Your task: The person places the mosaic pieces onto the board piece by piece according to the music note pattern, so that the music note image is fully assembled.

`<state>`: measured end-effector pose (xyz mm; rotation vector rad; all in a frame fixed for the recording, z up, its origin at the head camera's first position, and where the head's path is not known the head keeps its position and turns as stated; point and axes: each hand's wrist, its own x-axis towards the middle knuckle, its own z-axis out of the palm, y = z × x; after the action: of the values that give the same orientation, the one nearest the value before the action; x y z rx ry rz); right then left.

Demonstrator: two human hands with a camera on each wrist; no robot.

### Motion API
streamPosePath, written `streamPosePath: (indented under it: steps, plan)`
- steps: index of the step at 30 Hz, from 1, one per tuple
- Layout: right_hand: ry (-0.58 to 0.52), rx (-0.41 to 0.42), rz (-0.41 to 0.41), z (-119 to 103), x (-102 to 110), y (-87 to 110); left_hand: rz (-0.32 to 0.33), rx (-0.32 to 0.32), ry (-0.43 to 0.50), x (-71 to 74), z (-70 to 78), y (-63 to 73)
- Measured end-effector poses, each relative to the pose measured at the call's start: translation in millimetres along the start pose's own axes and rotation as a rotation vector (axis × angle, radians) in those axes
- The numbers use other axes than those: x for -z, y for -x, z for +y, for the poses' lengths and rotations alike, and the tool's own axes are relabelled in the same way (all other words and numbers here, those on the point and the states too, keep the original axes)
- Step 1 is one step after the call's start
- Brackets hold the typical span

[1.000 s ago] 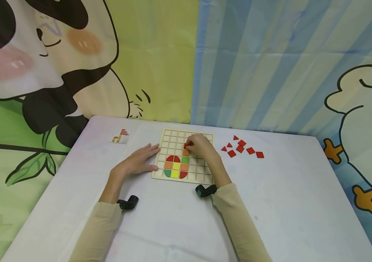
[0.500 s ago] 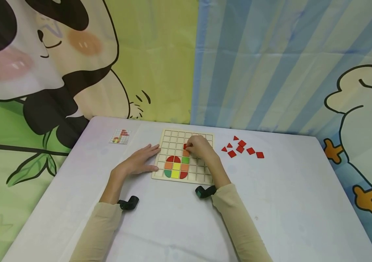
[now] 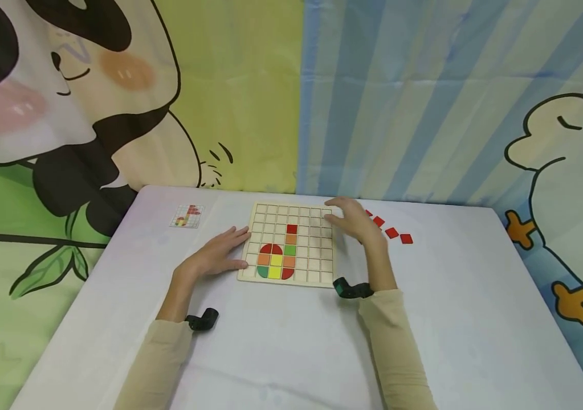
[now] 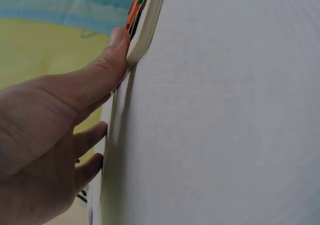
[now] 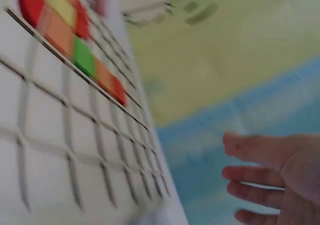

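Observation:
A pale wooden grid board [image 3: 314,270] lies on the table, holding red, orange, yellow and green tiles. A red square tile [image 3: 292,229] tops the column, above an orange tile [image 3: 290,239] and a green tile [image 3: 289,250]. My left hand [image 3: 214,252] rests against the board's left edge, fingers spread; in the left wrist view the thumb [image 4: 107,60] touches the board's rim. Over the board's upper right edge hovers my right hand [image 3: 355,221], empty, its fingers apart in the right wrist view. It partly hides the loose red tiles [image 3: 391,233] on the right.
A small pattern card [image 3: 187,216] with a printed coloured grid lies at the table's back left. The white table [image 3: 281,341] meets a printed cloth backdrop [image 3: 240,102] at its far edge.
My right hand has let go of the red square tile, which stays on the board, and has moved right toward the loose red tiles. My left hand has stayed in place.

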<state>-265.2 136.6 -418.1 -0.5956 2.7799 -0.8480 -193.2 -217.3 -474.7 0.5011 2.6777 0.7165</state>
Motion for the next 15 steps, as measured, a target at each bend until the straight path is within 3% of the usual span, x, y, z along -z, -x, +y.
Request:
streamPosePath:
  steps: [4,7,11,15]
  plan:
    - [0.019,-0.197,0.089,48.1,28.7,28.6,0.005,0.006,-0.017,-0.1,-0.4,-1.6]
    - [0.009,-0.344,0.098,81.6,37.9,46.4,0.001,0.007,-0.023,0.0,-1.5,-2.0]
    - [-0.006,-0.449,0.07,107.5,41.3,59.6,-0.002,-0.001,-0.024,0.0,-0.8,-1.3]
    - [-0.004,-0.474,0.059,116.7,40.7,62.5,0.001,-0.001,-0.01,-1.1,0.3,-1.4]
